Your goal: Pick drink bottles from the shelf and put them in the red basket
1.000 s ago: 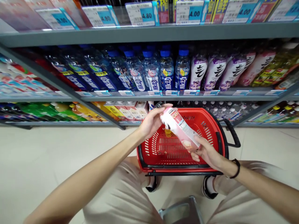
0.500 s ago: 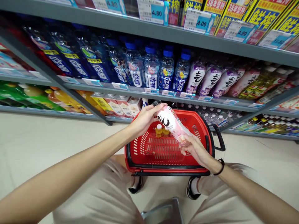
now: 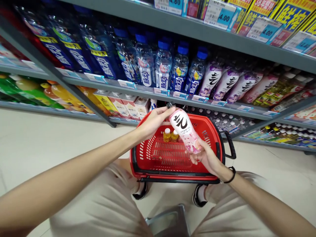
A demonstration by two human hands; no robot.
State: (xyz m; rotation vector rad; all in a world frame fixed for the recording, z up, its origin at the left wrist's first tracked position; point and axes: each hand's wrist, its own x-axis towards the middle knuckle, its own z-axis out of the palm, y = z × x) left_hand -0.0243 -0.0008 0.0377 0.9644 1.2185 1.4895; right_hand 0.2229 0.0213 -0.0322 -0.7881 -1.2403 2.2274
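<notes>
Both my hands hold a pink drink bottle tilted over a red shopping basket. My left hand grips its top end, fingers curled just below the dark cap. My right hand cups the bottom end from below, a black band on the wrist. The bottle's label with a large black character faces me. Two small yellow bottles stand inside the basket at its far wall.
Grey store shelves run ahead with blue-capped water bottles, purple and pink bottles, cartons lower left, and price tags above. The basket's black handle juts right. A metal stool edge shows between my knees.
I have turned the bottle in my hands, so its label with the black character faces me instead of the printed back. My view shifted, with the basket sitting further left.
</notes>
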